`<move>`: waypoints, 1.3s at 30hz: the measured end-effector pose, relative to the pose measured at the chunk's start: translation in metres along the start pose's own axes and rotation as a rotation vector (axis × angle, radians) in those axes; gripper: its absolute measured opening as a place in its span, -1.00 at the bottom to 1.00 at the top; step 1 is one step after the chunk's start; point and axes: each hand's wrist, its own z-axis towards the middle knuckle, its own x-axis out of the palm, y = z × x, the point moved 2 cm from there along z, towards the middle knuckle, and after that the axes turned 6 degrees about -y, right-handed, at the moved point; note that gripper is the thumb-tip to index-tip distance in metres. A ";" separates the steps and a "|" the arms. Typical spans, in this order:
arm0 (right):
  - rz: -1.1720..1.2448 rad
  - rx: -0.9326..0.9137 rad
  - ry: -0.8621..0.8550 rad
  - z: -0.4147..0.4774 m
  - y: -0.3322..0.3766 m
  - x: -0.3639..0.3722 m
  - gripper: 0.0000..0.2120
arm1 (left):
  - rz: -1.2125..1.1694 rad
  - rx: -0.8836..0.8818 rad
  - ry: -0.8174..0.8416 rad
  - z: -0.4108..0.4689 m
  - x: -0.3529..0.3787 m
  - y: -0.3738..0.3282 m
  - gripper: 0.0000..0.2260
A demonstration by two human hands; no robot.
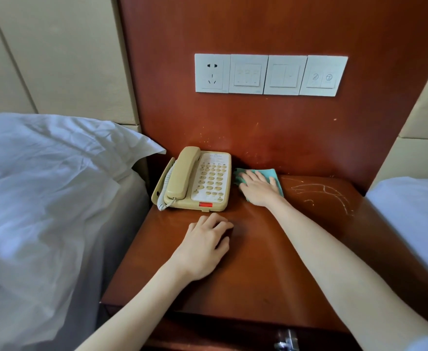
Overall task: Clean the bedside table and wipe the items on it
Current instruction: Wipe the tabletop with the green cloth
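The reddish-brown wooden bedside table (pixel 258 269) fills the middle of the view. A beige corded telephone (pixel 195 181) sits at its back left, handset on the cradle. Just right of the phone, my right hand (pixel 258 188) lies flat with fingers spread on a teal cloth (pixel 275 177), pressing it on the tabletop near the back panel. My left hand (pixel 205 247) rests on the bare wood in front of the phone, fingers curled loosely, holding nothing. White streaky marks (pixel 327 193) show on the table's back right.
A wooden back panel carries a white row of a socket and switches (pixel 268 74). A bed with white pillow and sheet (pixel 51 178) borders the table on the left; another white bed (pixel 415 211) lies on the right. A metal drawer handle (pixel 287 340) shows below the front edge.
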 end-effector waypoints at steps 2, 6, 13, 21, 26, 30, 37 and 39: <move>-0.002 0.042 -0.018 -0.001 -0.011 -0.002 -0.49 | 0.003 -0.004 0.005 0.000 0.000 0.001 -0.67; -0.021 0.131 -0.045 -0.010 -0.044 -0.007 -0.50 | 0.011 -0.005 0.012 0.000 0.000 0.000 -0.67; -0.060 0.129 -0.040 -0.045 -0.073 -0.009 -0.50 | 0.031 -0.016 0.010 0.001 0.001 -0.001 -0.68; -0.065 -0.092 0.006 -0.076 -0.028 0.001 -0.50 | 0.065 -0.008 -0.008 0.000 0.001 -0.004 -0.68; -0.056 -0.138 0.038 -0.058 0.001 0.003 -0.50 | 0.059 0.002 -0.010 -0.001 0.000 -0.004 -0.68; -0.037 -0.092 0.013 -0.036 0.005 0.005 -0.48 | 0.050 0.013 -0.010 -0.001 -0.001 -0.002 -0.68; -0.009 -0.024 0.001 -0.017 -0.021 -0.002 -0.50 | 0.064 0.027 -0.009 0.000 0.000 -0.001 -0.69; -0.011 -0.006 -0.005 -0.019 -0.034 -0.005 -0.51 | 0.064 0.024 -0.005 0.000 0.000 -0.001 -0.69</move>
